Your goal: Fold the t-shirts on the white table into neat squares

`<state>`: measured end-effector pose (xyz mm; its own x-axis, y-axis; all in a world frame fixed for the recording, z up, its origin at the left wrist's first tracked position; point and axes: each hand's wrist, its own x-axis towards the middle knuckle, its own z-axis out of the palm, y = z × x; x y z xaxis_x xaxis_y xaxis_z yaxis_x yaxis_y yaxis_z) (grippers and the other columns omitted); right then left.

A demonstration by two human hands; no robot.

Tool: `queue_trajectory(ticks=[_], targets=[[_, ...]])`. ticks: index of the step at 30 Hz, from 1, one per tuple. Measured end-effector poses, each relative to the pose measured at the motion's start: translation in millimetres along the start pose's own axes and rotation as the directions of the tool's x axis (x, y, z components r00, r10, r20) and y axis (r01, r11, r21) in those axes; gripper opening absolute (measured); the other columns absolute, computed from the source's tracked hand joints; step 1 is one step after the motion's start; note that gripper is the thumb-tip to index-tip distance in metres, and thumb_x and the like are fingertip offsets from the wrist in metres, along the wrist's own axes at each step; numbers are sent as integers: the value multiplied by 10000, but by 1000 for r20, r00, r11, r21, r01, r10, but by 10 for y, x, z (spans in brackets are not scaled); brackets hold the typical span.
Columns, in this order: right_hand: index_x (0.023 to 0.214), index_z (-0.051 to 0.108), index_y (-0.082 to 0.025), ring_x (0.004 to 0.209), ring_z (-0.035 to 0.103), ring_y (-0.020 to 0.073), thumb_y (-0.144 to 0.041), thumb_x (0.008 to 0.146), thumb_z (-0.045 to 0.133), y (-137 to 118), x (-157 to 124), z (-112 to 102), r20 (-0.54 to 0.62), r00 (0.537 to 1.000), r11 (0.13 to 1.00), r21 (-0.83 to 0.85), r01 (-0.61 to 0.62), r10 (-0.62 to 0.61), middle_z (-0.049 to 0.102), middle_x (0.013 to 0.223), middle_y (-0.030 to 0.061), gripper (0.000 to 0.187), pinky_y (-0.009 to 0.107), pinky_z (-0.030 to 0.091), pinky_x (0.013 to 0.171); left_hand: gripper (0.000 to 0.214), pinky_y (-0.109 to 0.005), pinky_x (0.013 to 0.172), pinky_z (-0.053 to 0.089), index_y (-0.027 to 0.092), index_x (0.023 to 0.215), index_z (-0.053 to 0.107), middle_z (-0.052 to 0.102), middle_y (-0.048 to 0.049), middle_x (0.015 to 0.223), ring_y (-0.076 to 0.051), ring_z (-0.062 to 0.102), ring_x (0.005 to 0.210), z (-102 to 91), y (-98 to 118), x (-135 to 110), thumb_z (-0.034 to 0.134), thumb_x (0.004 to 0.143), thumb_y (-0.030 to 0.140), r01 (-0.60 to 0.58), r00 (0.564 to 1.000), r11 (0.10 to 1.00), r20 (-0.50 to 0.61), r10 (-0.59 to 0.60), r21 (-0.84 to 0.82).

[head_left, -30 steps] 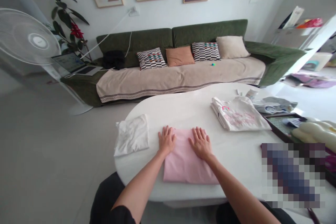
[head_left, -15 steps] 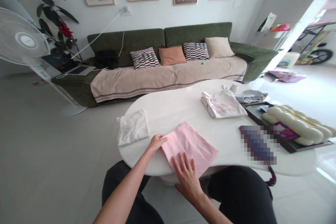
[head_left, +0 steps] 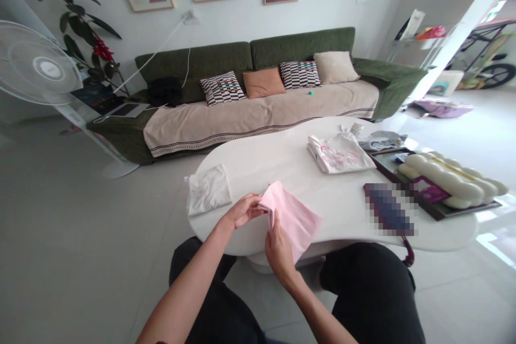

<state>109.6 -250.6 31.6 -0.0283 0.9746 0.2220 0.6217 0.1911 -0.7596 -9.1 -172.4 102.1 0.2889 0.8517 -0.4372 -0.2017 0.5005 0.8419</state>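
A folded pink cloth (head_left: pixel 298 221) lies at the near side of the white table (head_left: pixel 258 156), its left edge raised off the surface. My left hand (head_left: pixel 245 210) is closed on its upper left corner, fingertips pinching the fabric. My right hand (head_left: pixel 279 247) grips the lower left edge, with the thumb on top and the fingers hidden under the cloth. Left of my hands rests a folded white cloth (head_left: pixel 208 190). Farther back on the right is a folded white garment (head_left: pixel 342 153) with a pink print.
On the table's right stand a dark-rimmed tray (head_left: pixel 447 214) with a cream puffy object (head_left: pixel 451 178), a blurred-out dark item (head_left: pixel 389 209) and a grey-white plastic package (head_left: pixel 382 141). Behind is a green sofa (head_left: pixel 201 72). A white fan (head_left: pixel 44 67) stands left.
My right hand went from lying flat on the pink cloth to gripping its left edge. That edge has been lifted and my left hand has moved slightly right and up with it.
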Motion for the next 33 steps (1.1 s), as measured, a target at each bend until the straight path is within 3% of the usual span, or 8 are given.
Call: queue_trajectory(ticks=[5,9,12,16,22,25,29,33], targets=[[1364,275,-197,906,581,181,-146,704,386,-86,621,-707,1,997,814,578,-65,79,589,1136,48,671,300,476,777,306,-262,696,485,181,986,508,596,-106,1094,-198,617,908,275,428,-98,587,752,362,-237,963,958,88,254,-163],[1310,368,-276,803,607,156,-196,667,487,209,941,-1302,124,963,651,715,-254,239,617,1080,-27,659,247,492,696,260,-245,718,469,189,969,504,594,-91,1087,-169,605,926,107,542,13,568,765,337,-430,896,898,-167,412,-96],[1286,392,-278,745,616,158,-254,685,509,697,975,-1525,223,911,642,651,-405,348,635,1026,-5,613,253,495,640,181,-226,725,448,198,930,502,590,-66,1074,-131,589,921,-73,288,150,518,789,309,-236,892,970,-382,242,64],[1149,511,-167,723,612,167,-340,708,536,1379,879,-1577,275,785,712,330,-620,556,647,921,81,473,256,479,576,152,-281,696,439,164,866,536,618,-86,944,-166,600,832,-57,-321,235,562,748,255,102,900,978,-436,-13,182],[889,554,-121,599,587,150,-351,690,594,1792,696,-1575,254,727,722,131,-679,638,634,747,83,307,233,440,503,210,-246,590,414,155,871,548,614,-19,726,-136,579,631,256,-870,338,589,728,304,131,964,946,-263,-51,298],[811,555,-139,607,584,155,-309,663,609,1790,671,-1526,232,751,759,72,-647,618,629,700,60,232,220,414,494,228,-230,554,405,150,820,534,596,-7,670,-107,543,550,339,-898,419,612,705,331,131,969,966,-233,-78,221],[890,562,-181,692,608,165,-280,704,518,1757,729,-1480,222,851,862,71,-501,476,656,762,33,215,220,429,547,297,-202,546,389,161,899,540,578,20,643,-74,511,517,419,-786,494,659,652,277,192,979,981,-77,-190,19],[947,544,-197,707,619,166,-258,717,456,1848,841,-1531,214,872,883,73,-464,440,663,778,23,254,226,440,568,425,-236,624,420,194,1041,541,618,1,700,-116,560,607,560,-664,589,669,653,310,192,981,977,8,-193,91]])
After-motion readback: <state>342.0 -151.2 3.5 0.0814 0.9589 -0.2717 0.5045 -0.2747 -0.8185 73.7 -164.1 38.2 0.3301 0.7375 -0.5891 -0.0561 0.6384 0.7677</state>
